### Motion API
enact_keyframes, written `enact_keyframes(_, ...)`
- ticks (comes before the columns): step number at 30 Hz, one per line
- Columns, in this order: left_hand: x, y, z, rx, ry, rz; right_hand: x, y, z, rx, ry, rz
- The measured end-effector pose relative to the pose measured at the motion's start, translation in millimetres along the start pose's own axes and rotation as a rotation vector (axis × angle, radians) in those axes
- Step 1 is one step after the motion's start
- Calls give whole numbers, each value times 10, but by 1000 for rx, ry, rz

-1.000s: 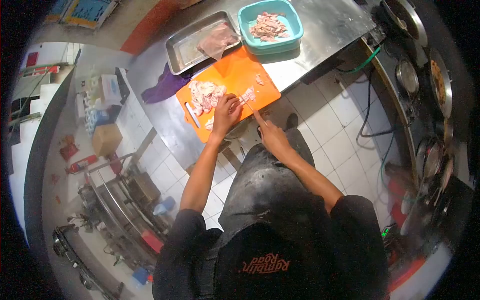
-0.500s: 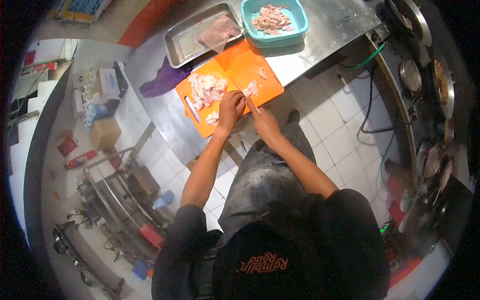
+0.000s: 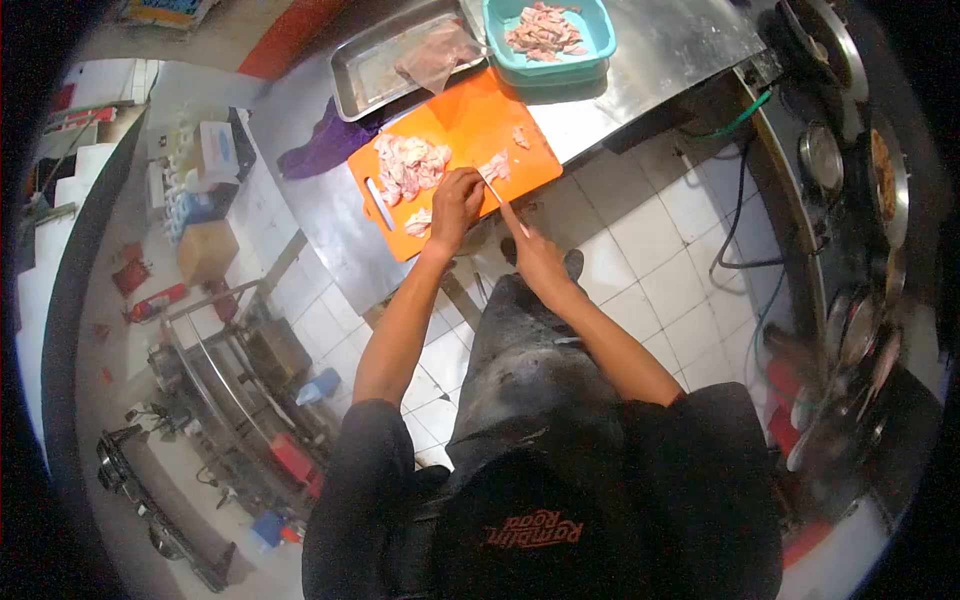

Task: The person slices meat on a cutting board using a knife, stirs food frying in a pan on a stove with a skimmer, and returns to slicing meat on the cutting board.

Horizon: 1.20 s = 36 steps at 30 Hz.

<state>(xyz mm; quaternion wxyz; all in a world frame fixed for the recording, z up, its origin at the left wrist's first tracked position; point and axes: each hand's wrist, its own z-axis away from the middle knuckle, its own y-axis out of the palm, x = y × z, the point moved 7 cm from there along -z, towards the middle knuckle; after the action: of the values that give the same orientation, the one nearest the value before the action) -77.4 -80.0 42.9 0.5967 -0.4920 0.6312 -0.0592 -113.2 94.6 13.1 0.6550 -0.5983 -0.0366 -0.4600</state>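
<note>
Narrow pale-bladed knife (image 3: 493, 192) now sits nearer the edge of the flat orange cutting board (image 3: 487, 105)

Compared with half a second ago, the right hand (image 3: 538, 260) is farther back from the board, and less blade reaches across the orange surface. That hand is closed around the knife's handle, beyond the near edge. The left hand (image 3: 459, 207) keeps about the same spot, its fingers curled down on the board just left of the blade; whether they pin a piece, I cannot tell, as the hand hides what is under it.

The large heap of pale pink raw meat (image 3: 412, 167) looks unchanged on the board's left half, with a small pale clump (image 3: 419, 222) nearer the edge. Loose pink cut pieces (image 3: 496, 167) lie just right of the blade.

A shallow silver metal tray (image 3: 362, 88), holding a translucent plastic bag (image 3: 437, 57), and a square turquoise plastic tub (image 3: 550, 76) of meat strips (image 3: 545, 33) crowd the board's far end. A crumpled purple cloth (image 3: 322, 150) lies left on the shiny metal bench (image 3: 680, 40).
</note>
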Motion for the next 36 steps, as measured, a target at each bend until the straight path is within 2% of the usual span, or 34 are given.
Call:
enact_keyframes(1, -23, 11, 15, -9, 22, -9, -63, 10, 150, 85, 38, -2)
enact_keyframes(5, 33, -16, 89, 24, 42, -51, -96, -78, 476, 91, 47, 40)
enact_keyframes(8, 1, -215, 142, -78, 69, 50, -8, -292, 419, -2, -8, -73)
enact_keyframes(10, 131, -298, 228, -60, -48, 40, 113, -362, 368, -110, -28, -81)
enact_keyframes(20, 208, -169, 212, 60, -40, 91, 228, 179, 195, -7, 20, 21)
enact_keyframes(23, 234, -179, 267, 43, -13, 85, 264, 273, 212, -54, 17, -15)
enact_keyframes(25, 184, -184, 240, 14, 54, 81, 315, 247, 13, -112, -22, -49)
enact_keyframes(28, 158, -184, 212, 21, 33, 52, 414, 231, -390, -211, -85, -20)
enact_keyframes(32, 162, -180, 200, 33, 22, 33, 369, 300, -68, -163, -51, 51)
enact_keyframes(34, 167, -193, 183, 30, 25, 42, 289, 335, 220, -46, 50, 34)
enact_keyframes(36, 153, -199, 199, 29, 18, 53, 309, 293, 151, -65, 30, 55)
